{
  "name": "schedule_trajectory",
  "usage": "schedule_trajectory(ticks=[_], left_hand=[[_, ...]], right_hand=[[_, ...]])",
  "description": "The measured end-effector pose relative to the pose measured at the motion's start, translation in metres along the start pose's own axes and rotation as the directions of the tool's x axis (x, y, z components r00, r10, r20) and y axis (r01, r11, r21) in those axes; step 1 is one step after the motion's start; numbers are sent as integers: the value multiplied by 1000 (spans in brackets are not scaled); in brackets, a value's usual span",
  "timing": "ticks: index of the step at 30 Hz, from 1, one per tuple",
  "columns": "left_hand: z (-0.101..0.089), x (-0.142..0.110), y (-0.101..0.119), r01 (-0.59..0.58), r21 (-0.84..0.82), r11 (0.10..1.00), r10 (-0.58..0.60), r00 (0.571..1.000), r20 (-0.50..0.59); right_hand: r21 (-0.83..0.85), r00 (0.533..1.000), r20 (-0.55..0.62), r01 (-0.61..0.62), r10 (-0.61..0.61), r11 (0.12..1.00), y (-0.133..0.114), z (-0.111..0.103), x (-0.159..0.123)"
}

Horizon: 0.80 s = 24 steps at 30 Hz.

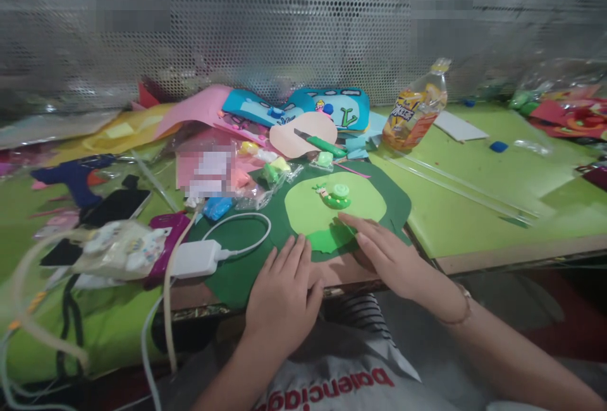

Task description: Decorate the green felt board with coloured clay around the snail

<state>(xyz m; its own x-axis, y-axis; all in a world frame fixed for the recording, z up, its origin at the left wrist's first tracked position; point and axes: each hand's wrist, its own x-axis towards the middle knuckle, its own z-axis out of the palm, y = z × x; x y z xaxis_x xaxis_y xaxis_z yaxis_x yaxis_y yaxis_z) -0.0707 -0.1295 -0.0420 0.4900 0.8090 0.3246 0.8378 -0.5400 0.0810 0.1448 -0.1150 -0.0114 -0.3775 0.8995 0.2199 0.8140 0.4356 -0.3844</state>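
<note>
My left hand (283, 288) lies with fingers stretched out on the near edge of the craft paper. Its fingertips touch the left end of a bright green paper piece (325, 242). My right hand (389, 250) reaches in from the right with fingers extended, resting at that piece's right end; its thumb is partly hidden. Both hands appear to hold nothing. Beyond them, a green clay snail (337, 196) with a pale spiral shell sits on a light green paper oval (296, 202). Dark green paper (396, 190) lies under the oval.
To the left are a blue glue gun (78, 180), a phone (116, 207), a white charger (195, 258) and looping cables. Farther back lie a green craft knife (327, 147), clay packets (279, 167) and a drink bottle (417, 110). Clear sticks (467, 186) lie at right.
</note>
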Motion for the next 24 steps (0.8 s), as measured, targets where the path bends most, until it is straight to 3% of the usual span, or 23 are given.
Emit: schedule_trajectory(ticks=[3, 12, 15, 17, 20, 21, 24], left_hand=[[0, 0, 0, 6, -13, 1000, -6, 1000, 6], [1, 0, 1, 15, -15, 1000, -15, 1000, 14], [0, 0, 0, 18, -11, 1000, -18, 1000, 14], [-1, 0, 0, 10, -8, 1000, -10, 1000, 7], [1, 0, 0, -7, 4, 1000, 7, 1000, -7], [2, -1, -1, -12, 11, 1000, 12, 1000, -15], [5, -2, -2, -25, 25, 999, 26, 999, -28]], right_hand=[[-11, 999, -20, 28, -28, 1000, -5, 4, 2], [-173, 967, 161, 225, -198, 959, 0, 9, 3], [-92, 963, 194, 209, -189, 974, 7, 0, 0], [-35, 985, 119, 130, -125, 991, 6, -4, -3], [-50, 997, -62, 38, -41, 998, -8, -2, -8], [-84, 996, -64, 57, -62, 995, -16, 2, -9], [-133, 987, 76, 151, -142, 980, -39, 18, -10]])
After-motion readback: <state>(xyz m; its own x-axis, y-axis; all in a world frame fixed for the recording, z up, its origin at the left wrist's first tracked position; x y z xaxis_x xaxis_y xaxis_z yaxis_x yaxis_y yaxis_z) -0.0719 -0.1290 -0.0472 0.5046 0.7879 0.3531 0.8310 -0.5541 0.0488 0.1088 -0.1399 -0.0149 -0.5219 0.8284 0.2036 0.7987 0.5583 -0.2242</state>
